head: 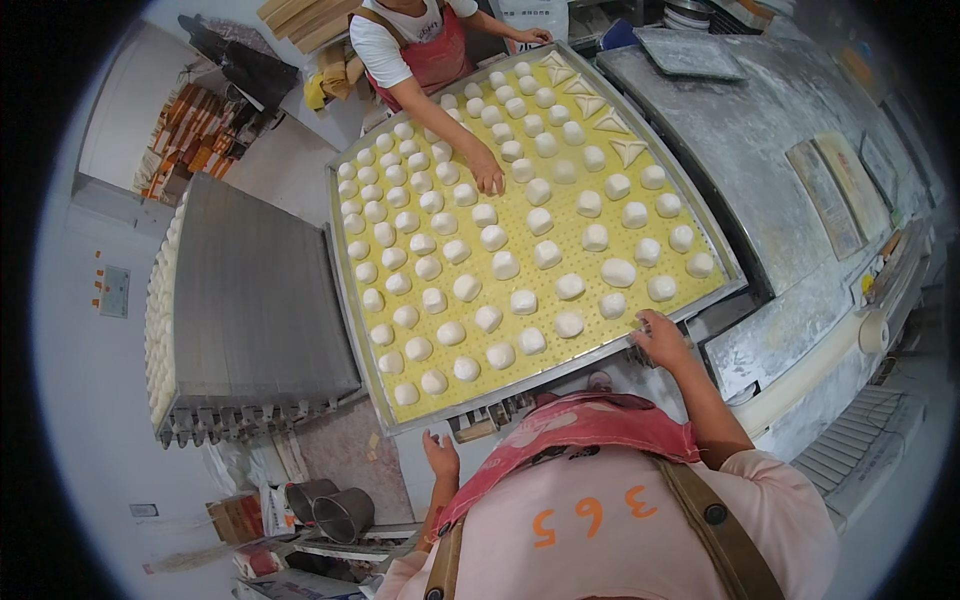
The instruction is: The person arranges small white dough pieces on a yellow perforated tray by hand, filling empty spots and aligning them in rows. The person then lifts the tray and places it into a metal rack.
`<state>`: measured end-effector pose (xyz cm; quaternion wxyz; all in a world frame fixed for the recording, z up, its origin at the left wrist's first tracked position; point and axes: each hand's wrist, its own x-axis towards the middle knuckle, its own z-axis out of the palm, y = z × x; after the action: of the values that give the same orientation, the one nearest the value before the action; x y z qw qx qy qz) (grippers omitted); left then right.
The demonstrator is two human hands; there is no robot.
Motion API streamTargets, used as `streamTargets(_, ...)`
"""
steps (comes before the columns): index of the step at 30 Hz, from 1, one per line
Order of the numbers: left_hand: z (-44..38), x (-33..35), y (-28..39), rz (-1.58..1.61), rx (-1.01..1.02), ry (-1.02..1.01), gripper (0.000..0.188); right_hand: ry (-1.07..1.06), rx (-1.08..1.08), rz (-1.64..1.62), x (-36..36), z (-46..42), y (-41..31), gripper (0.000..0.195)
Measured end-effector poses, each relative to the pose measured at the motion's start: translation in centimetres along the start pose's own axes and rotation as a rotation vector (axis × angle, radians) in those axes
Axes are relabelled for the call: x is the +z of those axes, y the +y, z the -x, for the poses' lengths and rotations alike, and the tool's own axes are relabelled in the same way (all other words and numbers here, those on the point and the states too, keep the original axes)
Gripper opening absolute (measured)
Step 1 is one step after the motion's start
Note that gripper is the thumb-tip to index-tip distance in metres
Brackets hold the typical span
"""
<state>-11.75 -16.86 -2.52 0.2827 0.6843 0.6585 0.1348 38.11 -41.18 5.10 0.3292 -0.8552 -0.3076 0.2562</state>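
Observation:
A large metal-rimmed tray (540, 379) with a yellow perforated liner (570, 259) lies before me, bearing rows of rounded white dough pieces (617, 273). Several folded triangular dough pieces (627, 152) line its far right side. Just off the near rim, towards the left, my left hand (441, 455) is empty with its fingers apart. My right hand (661, 339) is at the near right rim, fingertips over the edge; whether it grips the rim is unclear. Across the tray, a co-worker's hand (486, 169) reaches down among the dough pieces.
A stack of metal trays (255, 300) with dough pieces showing along its side stands at the left. To the right is a floury metal worktop (780, 97) carrying a flat tray (688, 54). Metal buckets (343, 515) and a cardboard box (236, 519) sit at the lower left.

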Motion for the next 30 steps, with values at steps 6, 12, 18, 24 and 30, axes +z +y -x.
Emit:
streamTargets(6, -0.2, 0.0, 0.3, -0.025, -0.054, -0.032, 0.060, 0.000, 0.009, 0.010, -0.1, -0.1, 0.1, 0.048)
streamTargets(12, 0.1, -0.3, -0.2, -0.011, -0.079, -0.031, 0.060, -0.010, 0.028, -0.018, -0.1, -0.1, -0.5, 0.049)
streamTargets(18, 0.3, -0.4, 0.0, -0.015, -0.104, -0.068, 0.060, 0.000, 0.000, 0.009, 0.4, -0.3, 0.4, 0.048)
streamTargets(24, 0.6, -0.2, 0.1, 0.012, -0.088, -0.077, 0.060, 0.007, -0.021, 0.038, 0.5, -0.3, 0.4, 0.047)
streamTargets(30, 0.5, 0.0, -0.1, 0.008, -0.101, -0.092, 0.060, 0.006, -0.007, 0.015, 0.4, -0.1, 0.3, 0.042)
